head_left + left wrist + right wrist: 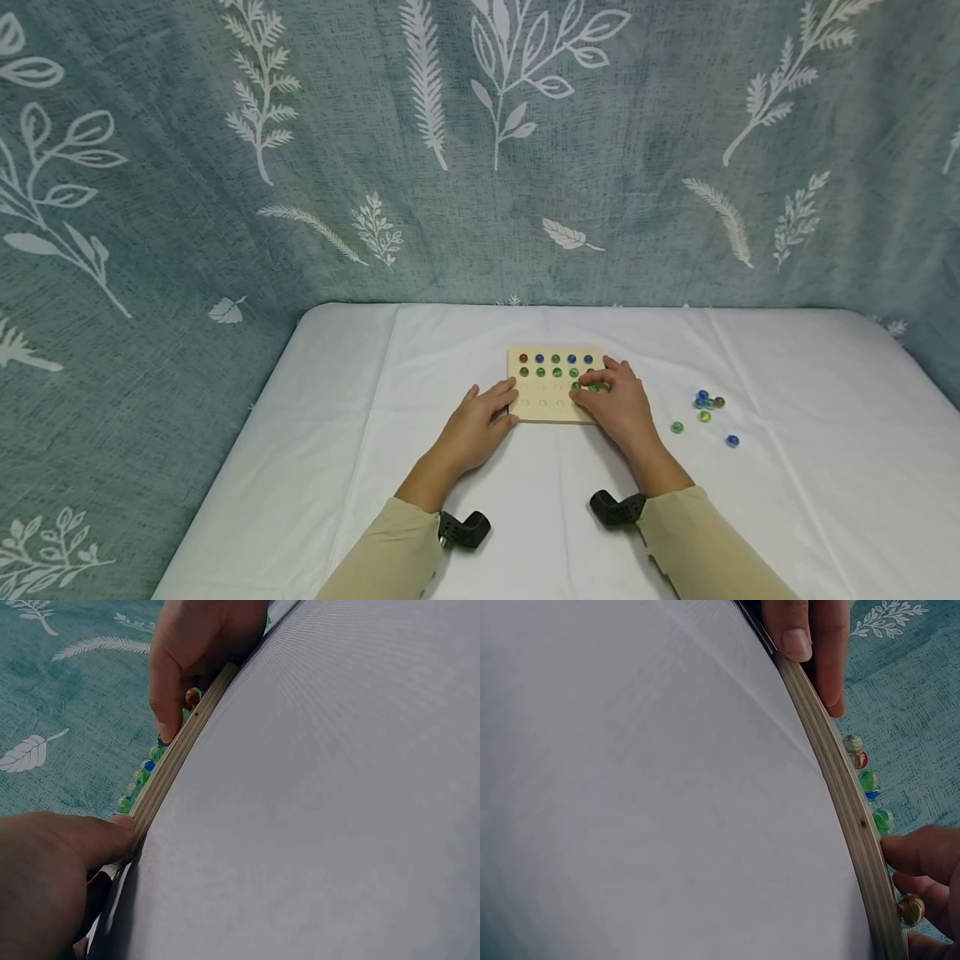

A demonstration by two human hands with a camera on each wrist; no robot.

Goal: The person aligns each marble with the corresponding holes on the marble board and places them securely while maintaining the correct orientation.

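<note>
A pale wooden board with rows of round hollows lies flat on the table. Glass marbles fill its far two rows, mostly green and blue, with a reddish-brown one at the far left corner. Bare hollows show in the near left part. My left hand steadies the board's left edge, its thumb against the near side. Thumb and index finger of my right hand pinch a green marble over the third row; another green marble sits beneath that hand.
Right of the board, loose marbles lie on the white cloth: a small cluster with a blue and a brown one, a yellow-green, a green and a blue one. A leaf-patterned curtain hangs behind.
</note>
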